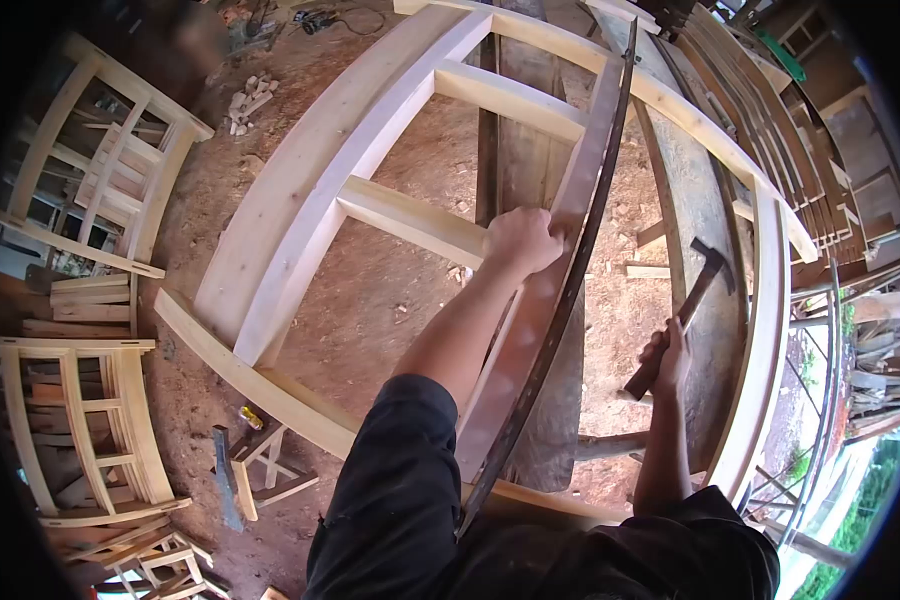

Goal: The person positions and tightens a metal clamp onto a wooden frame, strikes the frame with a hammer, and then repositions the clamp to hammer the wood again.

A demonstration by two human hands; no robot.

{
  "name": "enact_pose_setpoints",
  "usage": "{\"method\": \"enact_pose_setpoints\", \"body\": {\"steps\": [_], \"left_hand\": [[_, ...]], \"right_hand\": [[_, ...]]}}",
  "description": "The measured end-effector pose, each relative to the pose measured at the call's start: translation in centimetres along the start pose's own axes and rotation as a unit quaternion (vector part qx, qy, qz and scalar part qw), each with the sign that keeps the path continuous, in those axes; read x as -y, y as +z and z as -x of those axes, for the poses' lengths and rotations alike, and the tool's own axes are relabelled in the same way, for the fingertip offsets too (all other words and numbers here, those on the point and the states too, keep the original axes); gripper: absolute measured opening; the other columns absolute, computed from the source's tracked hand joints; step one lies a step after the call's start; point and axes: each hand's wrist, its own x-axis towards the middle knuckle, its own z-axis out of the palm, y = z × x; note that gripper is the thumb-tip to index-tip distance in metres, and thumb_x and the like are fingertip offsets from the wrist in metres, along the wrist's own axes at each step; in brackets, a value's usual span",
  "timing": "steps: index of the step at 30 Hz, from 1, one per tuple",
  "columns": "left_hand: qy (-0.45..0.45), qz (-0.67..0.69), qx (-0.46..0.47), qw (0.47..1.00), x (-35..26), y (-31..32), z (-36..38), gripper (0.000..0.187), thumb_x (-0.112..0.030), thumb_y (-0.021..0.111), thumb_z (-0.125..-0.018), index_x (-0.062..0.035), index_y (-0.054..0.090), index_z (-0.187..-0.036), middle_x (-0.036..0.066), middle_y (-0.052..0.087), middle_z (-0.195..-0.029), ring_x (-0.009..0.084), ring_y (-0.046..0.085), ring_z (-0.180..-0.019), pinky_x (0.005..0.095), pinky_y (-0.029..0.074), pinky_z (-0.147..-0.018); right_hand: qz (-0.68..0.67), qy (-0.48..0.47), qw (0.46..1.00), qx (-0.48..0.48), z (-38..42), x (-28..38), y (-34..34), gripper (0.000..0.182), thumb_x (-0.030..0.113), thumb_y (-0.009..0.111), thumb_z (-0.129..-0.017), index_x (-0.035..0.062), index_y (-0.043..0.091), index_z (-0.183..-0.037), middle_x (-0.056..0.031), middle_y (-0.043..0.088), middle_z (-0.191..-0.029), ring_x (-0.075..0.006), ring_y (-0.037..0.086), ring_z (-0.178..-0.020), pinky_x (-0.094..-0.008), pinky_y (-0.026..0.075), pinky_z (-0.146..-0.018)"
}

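A large pale wooden frame [300, 235] with cross slats lies in front of me. My left hand [523, 241] is closed at the long middle plank [579, 190], where a cross slat [410, 220] meets it. The hand's far side hides what its fingers hold, if anything. Along that plank's right edge runs a long, thin dark strip [582, 262]. To the right, my right hand [667, 352] grips a hammer [696, 296] by its handle, with the head pointing up and away from me. The hammer is over a weathered board [697, 180], apart from the pale frame.
Finished-looking wooden frames [85, 430] stack at the left. A small wooden stand [260, 470] and a yellow object [251, 417] are at lower left. Wood offcuts [252, 103] lie on the dirt floor [200, 210]. Long boards [770, 120] pile at upper right.
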Motion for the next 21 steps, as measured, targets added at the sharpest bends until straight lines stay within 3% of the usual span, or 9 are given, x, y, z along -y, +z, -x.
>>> {"method": "enact_pose_setpoints", "body": {"steps": [7,11,12,16,19,21], "left_hand": [[-0.019,0.0,0.02,1.0,-0.2,-0.4,0.4,0.046,-0.049,0.058,-0.089,-0.0039,0.07,-0.09,0.021,0.071,-0.092,0.0364,0.069,-0.092,0.0482,0.054,-0.082],[-0.038,-0.007,0.029,0.999,-0.5,-0.3,0.2,0.048,-0.05,0.057,-0.09,-0.004,0.069,-0.09,0.021,0.07,-0.091,0.0373,0.069,-0.092,0.0487,0.054,-0.082],[-0.044,-0.014,0.035,0.998,-0.5,-0.1,0.0,0.05,-0.051,0.054,-0.091,-0.0037,0.069,-0.089,0.022,0.07,-0.092,0.038,0.068,-0.093,0.049,0.053,-0.083],[-0.058,-0.033,0.056,0.996,-0.9,-0.4,-0.1,0.057,-0.056,0.048,-0.093,-0.0034,0.07,-0.09,0.022,0.07,-0.096,0.038,0.068,-0.096,0.0485,0.053,-0.086],[-0.064,-0.076,0.057,0.993,-0.8,0.3,-0.5,0.061,-0.058,0.045,-0.094,-0.0034,0.07,-0.09,0.022,0.07,-0.098,0.0379,0.068,-0.097,0.0484,0.053,-0.086],[-0.083,-0.096,0.063,0.99,-1.1,0.5,-0.7,0.063,-0.061,0.042,-0.094,-0.0042,0.07,-0.09,0.021,0.07,-0.097,0.0376,0.068,-0.097,0.0481,0.053,-0.086]], "right_hand": [[0.003,0.052,0.998,0.037,2.2,-0.5,-0.5,0.026,0.033,0.049,-0.103,0.0074,0.051,-0.106,-0.0041,0.05,-0.062,-0.0167,0.051,-0.042,-0.031,0.045,-0.039],[0.009,-0.071,0.994,0.087,-2.9,-0.4,1.5,0.031,0.033,0.051,-0.102,0.006,0.049,-0.118,-0.0078,0.054,-0.075,-0.0181,0.053,-0.046,-0.0319,0.045,-0.04],[-0.009,-0.029,0.997,0.073,-5.0,0.3,2.6,0.031,0.032,0.051,-0.102,0.0067,0.049,-0.119,-0.0083,0.055,-0.082,-0.0185,0.054,-0.048,-0.0324,0.046,-0.04],[0.037,-0.046,0.996,0.065,-19.3,1.3,6.4,0.032,0.04,0.051,-0.101,0.0085,0.054,-0.098,-0.005,0.053,-0.072,-0.0191,0.053,-0.047,-0.0334,0.045,-0.04],[-0.1,-0.01,0.995,0.015,-27.3,2.6,12.6,0.03,0.043,0.054,-0.099,0.0137,0.051,-0.091,-0.0041,0.053,-0.071,-0.0183,0.052,-0.052,-0.0327,0.046,-0.047],[-0.137,-0.023,0.987,0.081,-31.0,3.2,16.6,0.03,0.041,0.052,-0.099,0.0134,0.047,-0.087,-0.0059,0.053,-0.068,-0.0188,0.052,-0.053,-0.0346,0.045,-0.046]]}}
